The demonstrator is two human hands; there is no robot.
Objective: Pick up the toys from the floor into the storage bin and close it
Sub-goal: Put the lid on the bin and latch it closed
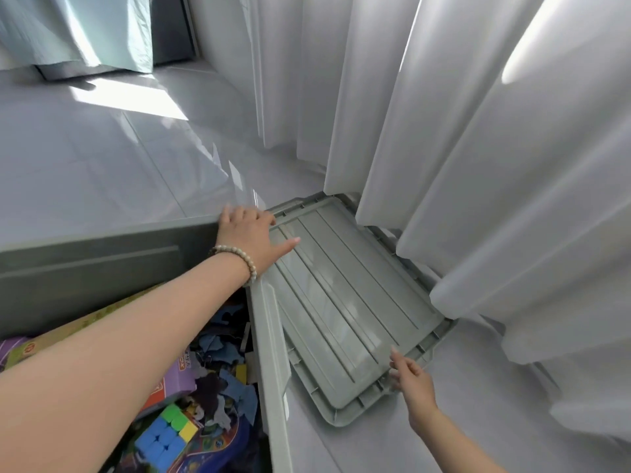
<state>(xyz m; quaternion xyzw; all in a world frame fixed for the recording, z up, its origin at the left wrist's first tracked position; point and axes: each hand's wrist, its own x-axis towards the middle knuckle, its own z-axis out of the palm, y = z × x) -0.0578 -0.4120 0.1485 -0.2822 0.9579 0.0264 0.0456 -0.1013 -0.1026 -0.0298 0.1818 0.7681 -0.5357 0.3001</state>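
Reaching for the lid [345,302] w/ both hands, bin not yet closed.

Head view: the storage bin [269,353] is open and full of toys, incl. a cube puzzle [167,435]; no toys seen on the floor [102,158]. The lid lies flat on the floor beside the bin, partly under the curtain [478,165]. Left hand [252,237] rests spread on the lid's far corner; right hand [409,380] pinches its near edge. Left to do: lift the lid and close the bin.

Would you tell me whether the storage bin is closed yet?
Open: the lid lies on the floor beside the storage bin, and toys show inside.
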